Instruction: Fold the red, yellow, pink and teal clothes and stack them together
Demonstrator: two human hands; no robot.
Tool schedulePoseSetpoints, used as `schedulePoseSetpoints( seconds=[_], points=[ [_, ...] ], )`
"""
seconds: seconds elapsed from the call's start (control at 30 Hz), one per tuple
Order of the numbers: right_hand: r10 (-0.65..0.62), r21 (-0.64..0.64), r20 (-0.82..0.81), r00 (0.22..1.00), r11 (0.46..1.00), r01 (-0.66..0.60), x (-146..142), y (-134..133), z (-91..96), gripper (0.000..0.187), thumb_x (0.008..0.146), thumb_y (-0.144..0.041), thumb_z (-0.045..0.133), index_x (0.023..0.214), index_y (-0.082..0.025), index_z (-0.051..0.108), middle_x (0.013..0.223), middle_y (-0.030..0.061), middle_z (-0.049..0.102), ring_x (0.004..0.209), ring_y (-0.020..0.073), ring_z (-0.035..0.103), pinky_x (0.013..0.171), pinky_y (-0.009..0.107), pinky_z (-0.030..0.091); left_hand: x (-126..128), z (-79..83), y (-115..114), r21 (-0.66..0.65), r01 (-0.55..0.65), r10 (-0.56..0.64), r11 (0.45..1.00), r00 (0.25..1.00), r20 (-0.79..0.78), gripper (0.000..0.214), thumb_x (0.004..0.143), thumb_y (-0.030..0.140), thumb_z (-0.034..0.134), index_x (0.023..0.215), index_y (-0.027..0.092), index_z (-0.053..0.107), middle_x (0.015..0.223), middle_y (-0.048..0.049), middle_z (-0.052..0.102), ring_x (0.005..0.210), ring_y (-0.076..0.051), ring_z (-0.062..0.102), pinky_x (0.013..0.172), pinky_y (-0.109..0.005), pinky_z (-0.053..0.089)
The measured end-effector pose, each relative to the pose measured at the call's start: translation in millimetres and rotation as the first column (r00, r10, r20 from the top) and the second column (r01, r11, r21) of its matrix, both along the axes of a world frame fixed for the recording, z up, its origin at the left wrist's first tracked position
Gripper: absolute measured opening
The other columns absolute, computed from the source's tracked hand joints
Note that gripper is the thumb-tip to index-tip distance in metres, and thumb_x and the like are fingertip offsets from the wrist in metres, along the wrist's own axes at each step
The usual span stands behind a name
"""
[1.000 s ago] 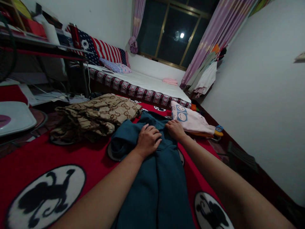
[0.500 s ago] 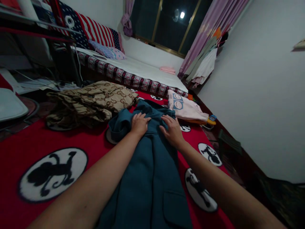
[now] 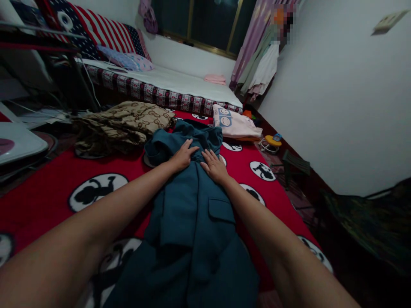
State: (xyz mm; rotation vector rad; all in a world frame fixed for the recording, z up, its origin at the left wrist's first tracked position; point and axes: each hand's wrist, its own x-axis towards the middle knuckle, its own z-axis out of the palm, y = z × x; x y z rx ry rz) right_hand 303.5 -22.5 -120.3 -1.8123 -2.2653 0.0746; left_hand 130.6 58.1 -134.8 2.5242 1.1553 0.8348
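A dark teal garment with a flapped pocket, seemingly a jacket or coverall (image 3: 183,205), lies lengthwise before me on a red blanket (image 3: 41,188) with white circles and black figures. My left hand (image 3: 183,156) rests on its upper part, fingers stretched out. Just beside it, my right hand (image 3: 214,166) lies flat on the cloth with the fingers apart. Around the far end the fabric is bunched, and a sleeve-like fold bulges to the left of my left hand. The near end runs out of the bottom of the view.
Beyond the garment are a brown patterned cloth (image 3: 128,124) on the left and a folded pale pink shirt (image 3: 239,124) on the right. A sofa-bed (image 3: 180,79) stands at the back. A yellow stool (image 3: 272,140) and a dark folding stool (image 3: 295,162) flank the right side.
The view has shifted, showing more of the garment's near part and its pocket farther up. Both hands stay on the upper cloth, now nearer each other.
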Motion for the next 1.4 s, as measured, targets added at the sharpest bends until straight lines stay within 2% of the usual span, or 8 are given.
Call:
schedulePoseSetpoints(
  seconds=[0.27, 0.5, 0.63, 0.8, 1.0, 1.13, 1.23, 1.4],
  points=[
    [0.072, 0.031, -0.597, 0.799, 0.997, -0.066, 39.5, -106.0, 13.4, 0.031, 0.083, -0.02, 0.051, 0.11, -0.02, 0.066, 0.118, 0.0079, 0.067, 0.11, 0.0183, 0.062, 0.1, 0.036, 0.045, 2.0, 30.7, -76.2, 0.069, 0.288, -0.29, 0.955, 0.957, 0.022, 0.035, 0.085, 0.01, 0.049, 0.113, 0.02, 0.067, 0.134, -0.0096, 0.056, 0.133, -0.023, 0.044, 0.111, -0.043, 0.036],
    [-0.177, -0.251, -0.661, 0.73, 0.968, 0.008, 82.5, -175.0, 49.7, 0.02, 0.07, -0.018, 0.057, 0.085, -0.018, 0.07, 0.083, 0.0045, 0.073, 0.077, 0.0185, 0.068, 0.076, 0.033, 0.054, 63.7, 36.2, -108.6, 0.126, 0.693, -0.673, 0.71, 0.72, -0.17, 0.047, 0.066, -0.006, 0.054, 0.098, 0.025, 0.07, 0.113, -0.0047, 0.068, 0.122, -0.023, 0.053, 0.102, -0.035, 0.043],
    [-0.128, -0.35, -0.593, 0.795, 0.93, -0.111, 77.8, -205.3, 66.3, 0.023, 0.076, -0.021, 0.062, 0.098, -0.02, 0.071, 0.094, 0.0051, 0.072, 0.086, 0.0195, 0.067, 0.08, 0.034, 0.053, 58.6, 23.5, -105.1, 0.098, 0.563, -0.556, 0.821, 0.827, -0.086, 0.032, 0.059, -0.005, 0.05, 0.07, 0.021, 0.066, 0.081, -0.0047, 0.067, 0.089, -0.021, 0.063, 0.078, -0.03, 0.05],
    [0.023, -0.419, -0.556, 0.831, 0.855, -0.304, 58.4, -232.1, 68.6, 0.082, 0.057, -0.025, 0.086, 0.132, -0.03, 0.053, 0.124, 0.0068, 0.062, 0.104, 0.024, 0.062, 0.086, 0.034, 0.051, 36.6, 18.1, -97.9, 0.025, 0.294, -0.29, 0.956, 0.922, 0.255, 0.027, 0.059, -0.003, 0.046, 0.066, 0.018, 0.06, 0.074, -0.0034, 0.063, 0.079, -0.018, 0.061, 0.072, -0.028, 0.049],
    [0.027, -0.291, -0.379, 0.925, 0.945, -0.147, 41.0, -247.2, 50.0, 0.009, 0.084, -0.02, 0.053, 0.082, -0.022, 0.062, 0.082, 0.0037, 0.064, 0.073, 0.017, 0.058, 0.068, 0.028, 0.047, 31.9, 23.0, -97.2, 0.014, 0.244, -0.234, 0.97, 0.911, 0.339, 0.023, 0.063, -0.001, 0.044, 0.064, 0.017, 0.057, 0.073, -0.0044, 0.062, 0.076, -0.017, 0.061, 0.073, -0.029, 0.05],
    [-0.049, -0.567, -0.292, 0.955, 0.813, -0.131, 49.5, -271.6, 77.0, 0.008, 0.074, -0.022, 0.066, 0.082, -0.024, 0.068, 0.085, 0.0023, 0.07, 0.078, 0.0179, 0.063, 0.067, 0.024, 0.047, 30.4, 26.6, -105.3, -0.021, 0.405, -0.393, 0.914, 0.897, 0.202, 0.035, 0.066, 0.0, 0.051, 0.094, 0.016, 0.066, 0.118, -0.011, 0.063, 0.115, -0.022, 0.057, 0.098, -0.035, 0.046],
    [-0.032, -0.652, -0.192, 0.981, 0.751, -0.103, 53.0, -263.3, 108.0, 0.017, 0.069, -0.028, 0.072, 0.086, -0.025, 0.075, 0.087, 0.0029, 0.073, 0.077, 0.0191, 0.066, 0.061, 0.022, 0.047, 27.0, 33.2, -117.8, -0.239, 0.524, -0.549, 0.818, 0.835, -0.049, 0.061, 0.076, 0.015, 0.06, 0.136, 0.016, 0.048, 0.153, -0.0169, 0.032, 0.142, -0.03, 0.028, 0.115, -0.049, 0.025],
    [0.087, -0.259, -0.437, 0.895, 0.941, -0.218, 25.7, -153.9, 105.6, 0.035, 0.085, -0.043, 0.058, 0.108, -0.02, 0.071, 0.102, 0.0095, 0.072, 0.091, 0.0221, 0.066, 0.078, 0.031, 0.051, 12.8, 50.9, -131.5, -0.469, 0.655, -0.725, 0.592, 0.688, 0.045, 0.045, 0.083, 0.024, 0.059, 0.128, 0.017, 0.058, 0.144, -0.0112, 0.048, 0.132, -0.027, 0.046, 0.109, -0.037, 0.035]
  ],
)
